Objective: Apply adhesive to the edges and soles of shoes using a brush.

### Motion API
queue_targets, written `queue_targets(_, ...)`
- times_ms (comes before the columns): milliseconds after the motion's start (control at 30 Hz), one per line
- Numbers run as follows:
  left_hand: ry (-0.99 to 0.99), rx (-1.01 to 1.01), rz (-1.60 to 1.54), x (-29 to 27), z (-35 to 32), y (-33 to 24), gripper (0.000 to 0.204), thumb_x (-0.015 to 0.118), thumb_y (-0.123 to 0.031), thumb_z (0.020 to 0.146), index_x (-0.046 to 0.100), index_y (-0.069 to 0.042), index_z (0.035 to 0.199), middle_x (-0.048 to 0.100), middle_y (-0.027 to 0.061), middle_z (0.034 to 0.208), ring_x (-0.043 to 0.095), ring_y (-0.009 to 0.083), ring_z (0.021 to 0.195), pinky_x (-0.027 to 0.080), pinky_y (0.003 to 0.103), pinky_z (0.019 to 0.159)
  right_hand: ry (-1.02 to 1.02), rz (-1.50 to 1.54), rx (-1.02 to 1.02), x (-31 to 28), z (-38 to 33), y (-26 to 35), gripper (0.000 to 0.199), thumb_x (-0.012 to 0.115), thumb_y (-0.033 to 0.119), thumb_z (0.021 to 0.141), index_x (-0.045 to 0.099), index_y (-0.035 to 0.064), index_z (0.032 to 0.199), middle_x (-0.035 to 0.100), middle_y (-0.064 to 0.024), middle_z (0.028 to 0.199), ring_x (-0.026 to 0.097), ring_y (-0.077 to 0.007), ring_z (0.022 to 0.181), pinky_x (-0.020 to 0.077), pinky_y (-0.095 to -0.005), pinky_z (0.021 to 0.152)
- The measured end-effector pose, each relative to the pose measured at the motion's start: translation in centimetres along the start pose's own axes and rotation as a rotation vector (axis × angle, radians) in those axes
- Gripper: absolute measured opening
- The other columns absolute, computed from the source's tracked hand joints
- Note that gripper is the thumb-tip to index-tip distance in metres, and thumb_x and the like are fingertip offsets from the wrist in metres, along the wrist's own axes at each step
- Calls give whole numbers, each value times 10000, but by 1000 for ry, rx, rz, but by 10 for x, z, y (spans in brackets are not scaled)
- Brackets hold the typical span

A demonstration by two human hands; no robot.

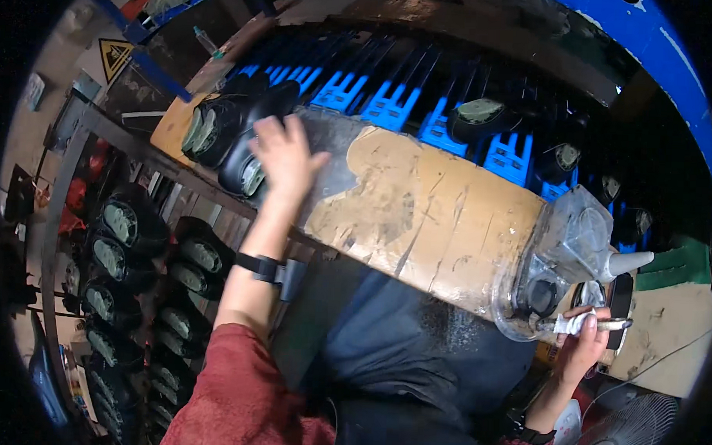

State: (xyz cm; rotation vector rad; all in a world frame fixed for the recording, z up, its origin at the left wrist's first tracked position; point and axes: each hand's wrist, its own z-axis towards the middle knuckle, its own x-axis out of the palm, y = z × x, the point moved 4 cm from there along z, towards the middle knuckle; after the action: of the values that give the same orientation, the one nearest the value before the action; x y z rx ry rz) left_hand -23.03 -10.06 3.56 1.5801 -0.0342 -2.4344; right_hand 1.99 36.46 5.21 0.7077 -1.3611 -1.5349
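Note:
My left hand (284, 161) is over the left part of the workbench, its fingers spread and slightly blurred. Beside it lie black shoe uppers (234, 167) with pale greenish patches on them; whether the fingertips touch the nearest one I cannot tell. At the bench's right end my right hand (583, 344) grips a brush (570, 325) with white wrapping round its handle. The brush's left end is at the rim of a clear round dish (511, 328), with a dark round opening inside. A clear plastic container with a pale nozzle (575, 230) stands just behind the dish.
Beyond the bench (450, 226) runs a row of blue pronged holders (387, 106), with several black shoes on or near them. A rack of black shoes (121, 222) stands at the left. A fan (631, 436) is at the lower right, and a blue metal frame (667, 61) curves above.

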Motion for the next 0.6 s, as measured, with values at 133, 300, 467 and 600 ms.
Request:
queue_targets(133, 95, -82, 144, 10, 7, 96, 934, 776, -445, 669, 303, -234, 1446, 389, 326, 1315, 440, 428, 1203, 416, 577, 897, -6, 37, 58, 8, -6, -1, 156, 520, 214, 959, 444, 83, 918, 600, -119, 774, 497, -91, 538, 409, -210, 463)
queue_targets(300, 167, 8, -298, -14, 14, 106, 906, 765, -327, 623, 358, -174, 1418, 588, 228, 1148, 602, 372, 1012, 486, 436, 861, -59, -225, 34, 0, -10, 3, 87, 496, 120, 964, 492, 69, 1035, 605, -61, 837, 554, -95, 684, 455, -236, 584)
queue_targets(467, 585, 428, -959, -34, -23, 33, 831, 758, -199, 627, 430, -40, 1375, 525, 183, 1318, 485, 250, 1242, 350, 345, 1050, 33, -699, -160, 1, 4, 13, 88, 588, 82, 875, 558, 17, 926, 590, -65, 846, 575, -156, 776, 459, -299, 697)
queue_targets(600, 816, 629, -940, -55, -35, -29, 820, 768, -195, 630, 437, 43, 1340, 497, 180, 1344, 421, 232, 1291, 281, 321, 1092, 181, -845, -245, 18, 9, 17, 160, 615, 151, 852, 580, 22, 940, 629, -139, 855, 628, -280, 797, 484, -348, 716)
